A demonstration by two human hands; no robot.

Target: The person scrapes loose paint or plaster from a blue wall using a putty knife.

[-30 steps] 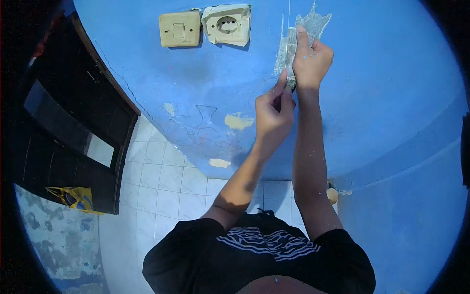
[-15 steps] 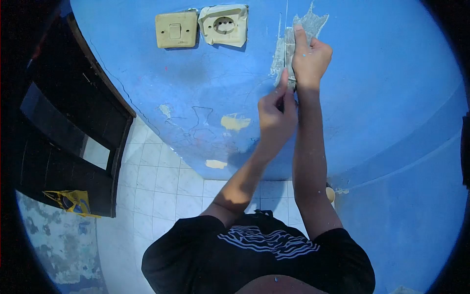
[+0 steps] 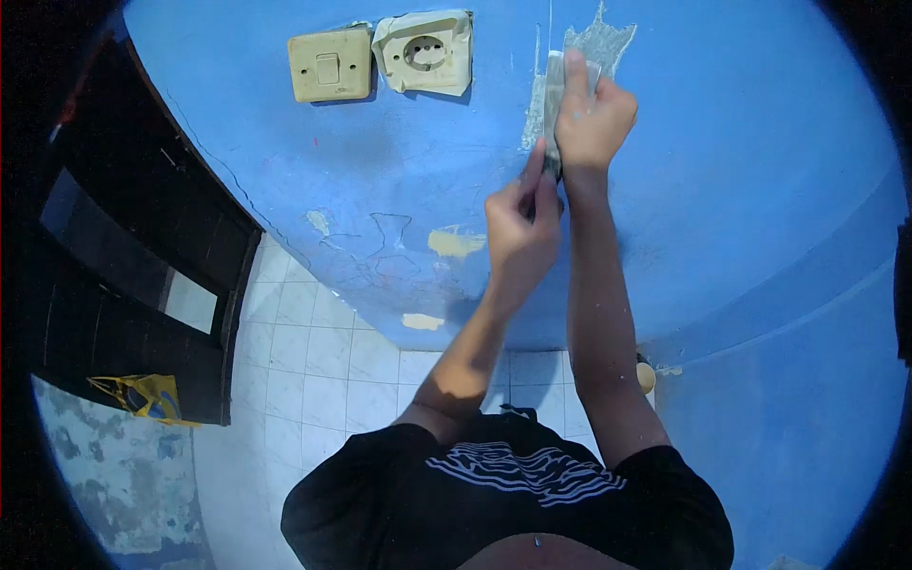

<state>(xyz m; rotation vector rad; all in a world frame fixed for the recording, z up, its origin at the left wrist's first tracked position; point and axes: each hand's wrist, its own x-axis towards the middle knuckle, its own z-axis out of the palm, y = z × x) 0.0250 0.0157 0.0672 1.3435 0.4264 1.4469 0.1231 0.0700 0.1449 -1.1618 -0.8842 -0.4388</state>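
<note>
A putty knife (image 3: 554,106) with a pale metal blade lies against a bare grey patch (image 3: 602,45) in the blue wall. My left hand (image 3: 521,228) is closed around its dark handle, one finger stretched up along it. From the right, my right hand (image 3: 595,123) grips the blade's side, a digit laid up the blade near its top and the other fingers curled. The fingers partly cover the blade and handle.
Left of the patch, a light switch (image 3: 329,66) and a power socket (image 3: 425,53) are mounted on the wall (image 3: 399,171). White floor tiles (image 3: 370,380) are below. A dark door (image 3: 142,218) with a yellow bag (image 3: 147,394) is on the left.
Both hands and the putty knife have shifted slightly left, the left hand a little lower too. The view has also moved slightly. Both hands keep their hold.
</note>
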